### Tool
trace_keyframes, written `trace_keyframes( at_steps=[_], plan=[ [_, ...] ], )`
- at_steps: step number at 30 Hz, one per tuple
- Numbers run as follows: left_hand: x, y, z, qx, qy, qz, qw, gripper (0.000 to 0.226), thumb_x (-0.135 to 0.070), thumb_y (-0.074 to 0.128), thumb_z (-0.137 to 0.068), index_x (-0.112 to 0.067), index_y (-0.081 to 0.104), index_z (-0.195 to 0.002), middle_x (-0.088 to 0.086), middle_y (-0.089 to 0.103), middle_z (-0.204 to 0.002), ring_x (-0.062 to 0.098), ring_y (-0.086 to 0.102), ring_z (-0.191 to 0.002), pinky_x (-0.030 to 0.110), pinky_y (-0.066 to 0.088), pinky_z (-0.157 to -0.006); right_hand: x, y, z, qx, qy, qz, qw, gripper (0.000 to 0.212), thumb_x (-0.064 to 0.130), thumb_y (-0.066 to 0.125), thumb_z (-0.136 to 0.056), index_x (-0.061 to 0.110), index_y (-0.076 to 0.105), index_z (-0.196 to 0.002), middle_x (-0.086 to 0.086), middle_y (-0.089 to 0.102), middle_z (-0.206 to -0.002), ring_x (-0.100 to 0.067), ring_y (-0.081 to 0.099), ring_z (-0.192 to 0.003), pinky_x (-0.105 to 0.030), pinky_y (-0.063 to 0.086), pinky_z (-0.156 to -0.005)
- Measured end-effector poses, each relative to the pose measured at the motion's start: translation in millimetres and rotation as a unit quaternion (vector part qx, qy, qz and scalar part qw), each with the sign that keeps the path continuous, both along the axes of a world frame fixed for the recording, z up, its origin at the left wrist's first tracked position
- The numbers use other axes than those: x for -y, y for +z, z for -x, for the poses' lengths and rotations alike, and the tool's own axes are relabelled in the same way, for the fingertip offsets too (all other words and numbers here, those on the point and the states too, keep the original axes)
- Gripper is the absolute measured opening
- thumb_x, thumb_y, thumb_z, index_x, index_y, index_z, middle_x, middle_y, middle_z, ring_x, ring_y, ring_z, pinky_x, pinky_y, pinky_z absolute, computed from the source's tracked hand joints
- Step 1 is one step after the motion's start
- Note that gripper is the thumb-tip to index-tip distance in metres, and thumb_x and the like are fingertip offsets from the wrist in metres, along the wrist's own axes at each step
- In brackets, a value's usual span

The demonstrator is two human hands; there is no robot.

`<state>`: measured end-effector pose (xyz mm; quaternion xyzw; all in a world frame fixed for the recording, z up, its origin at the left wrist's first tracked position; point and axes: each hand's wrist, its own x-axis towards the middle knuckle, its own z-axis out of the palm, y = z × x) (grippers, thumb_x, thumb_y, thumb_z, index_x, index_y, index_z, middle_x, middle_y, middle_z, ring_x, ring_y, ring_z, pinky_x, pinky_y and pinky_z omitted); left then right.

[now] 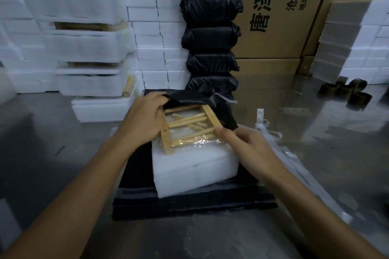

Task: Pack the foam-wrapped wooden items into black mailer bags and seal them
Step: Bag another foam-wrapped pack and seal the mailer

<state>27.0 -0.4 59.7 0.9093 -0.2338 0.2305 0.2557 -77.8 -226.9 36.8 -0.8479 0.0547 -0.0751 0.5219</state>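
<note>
A white foam block (pixel 193 172) lies on a stack of flat black mailer bags (pixel 189 206) in front of me. On top of the foam sits a plastic-wrapped wooden frame with loose sticks (pixel 189 126). An open black mailer bag (pixel 195 98) covers the item's far end. My left hand (pixel 145 118) grips the bag's mouth edge at the far left corner. My right hand (pixel 250 149) pinches the bag's edge at the item's right side, near the frame's corner.
A column of filled black bags (pixel 210 31) stands behind the work spot. Foam-wrapped items (pixel 80 48) are stacked at left, cardboard boxes (pixel 280 17) at back right. Peeled white strips (pixel 271 132) lie at right; empty tape cores (pixel 345 90) further back.
</note>
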Motion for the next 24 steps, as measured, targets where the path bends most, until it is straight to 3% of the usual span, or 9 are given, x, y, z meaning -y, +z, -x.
trace_keyframes(
  at_steps=[2,4,8,11,14,17,19,21,24],
  plan=[
    [-1.1,2.6,2.6,0.026,-0.034,-0.017,0.999,0.045,0.013,0.043,-0.087,-0.007,0.069,-0.118,-0.001,0.057,-0.137,0.033,0.055,-0.113,0.042,0.048,-0.090,3.1,10.2,-6.9,0.073,-0.003,0.099,0.992,0.041,0.064,0.063,-0.075,0.035,0.068,-0.105,0.014,0.061,-0.118,-0.008,0.058,-0.111,-0.031,0.044,-0.085],
    [3.1,7.0,6.1,0.050,-0.028,-0.035,0.998,0.052,0.016,0.044,-0.084,-0.011,0.068,-0.121,-0.008,0.054,-0.141,0.031,0.054,-0.105,0.047,0.050,-0.083,-1.6,22.5,-19.3,0.128,0.056,0.192,0.971,0.038,0.052,0.065,-0.083,0.041,0.062,-0.120,0.008,0.026,-0.154,-0.021,0.029,-0.143,-0.041,0.033,-0.105],
    [10.0,13.3,14.0,0.093,-0.024,-0.095,0.991,0.051,0.014,0.056,-0.079,-0.016,0.069,-0.118,-0.011,0.053,-0.142,0.025,0.047,-0.087,0.040,0.047,-0.070,-29.0,32.9,-58.0,0.051,0.140,0.300,0.942,0.057,0.074,0.045,-0.087,0.048,0.052,-0.137,0.016,-0.009,-0.165,-0.023,0.000,-0.152,-0.057,0.011,-0.116],
    [6.8,12.6,14.1,0.104,-0.065,-0.084,0.989,0.057,0.018,0.058,-0.077,-0.014,0.069,-0.123,-0.003,0.059,-0.137,0.031,0.051,-0.083,0.045,0.048,-0.071,-33.7,32.9,-85.7,-0.007,0.124,0.237,0.963,0.061,0.068,0.046,-0.092,0.034,0.052,-0.142,-0.001,0.006,-0.168,-0.025,0.004,-0.154,-0.051,0.016,-0.122],
    [3.5,8.3,11.6,0.108,-0.048,-0.072,0.990,0.043,0.012,0.059,-0.083,-0.012,0.072,-0.116,0.006,0.061,-0.134,0.035,0.052,-0.087,0.044,0.049,-0.069,-24.2,26.5,-94.3,0.017,0.070,0.095,0.993,0.055,0.056,0.051,-0.097,0.021,0.056,-0.139,-0.003,0.050,-0.145,-0.021,0.043,-0.137,-0.036,0.036,-0.110],
    [-3.9,-2.3,4.8,0.098,0.045,-0.070,0.992,0.034,-0.003,0.059,-0.090,-0.022,0.074,-0.114,0.007,0.055,-0.137,0.035,0.048,-0.109,0.040,0.046,-0.074,-12.6,15.0,-85.8,-0.021,0.072,-0.001,0.997,0.052,0.057,0.050,-0.097,0.019,0.063,-0.131,0.007,0.064,-0.127,-0.012,0.058,-0.117,-0.032,0.041,-0.101],
    [-8.0,-8.3,4.1,0.072,0.088,-0.071,0.991,0.033,-0.012,0.054,-0.095,-0.028,0.071,-0.118,0.006,0.057,-0.130,0.032,0.051,-0.112,0.041,0.046,-0.075,-3.8,6.0,-81.2,0.018,0.054,0.000,0.998,0.034,0.043,0.049,-0.102,0.018,0.071,-0.101,0.011,0.070,-0.095,-0.008,0.062,-0.090,-0.031,0.045,-0.085],
    [-9.5,-12.2,6.8,0.079,0.080,-0.057,0.992,0.030,-0.011,0.055,-0.095,-0.024,0.072,-0.116,0.005,0.064,-0.118,0.030,0.058,-0.104,0.036,0.045,-0.070,1.7,-2.5,-77.1,0.090,0.024,0.035,0.995,0.035,0.025,0.050,-0.104,0.013,0.061,-0.072,0.010,0.056,-0.062,-0.011,0.050,-0.063,-0.029,0.039,-0.068],
    [-12.5,-13.8,10.5,0.111,0.031,-0.066,0.991,0.027,-0.002,0.060,-0.090,-0.014,0.075,-0.108,0.007,0.066,-0.120,0.032,0.060,-0.104,0.034,0.043,-0.070,4.5,-15.1,-73.0,0.184,0.002,0.095,0.978,0.024,0.010,0.054,-0.101,0.007,0.071,-0.084,0.000,0.066,-0.068,-0.012,0.055,-0.064,-0.028,0.043,-0.063]
  ],
)
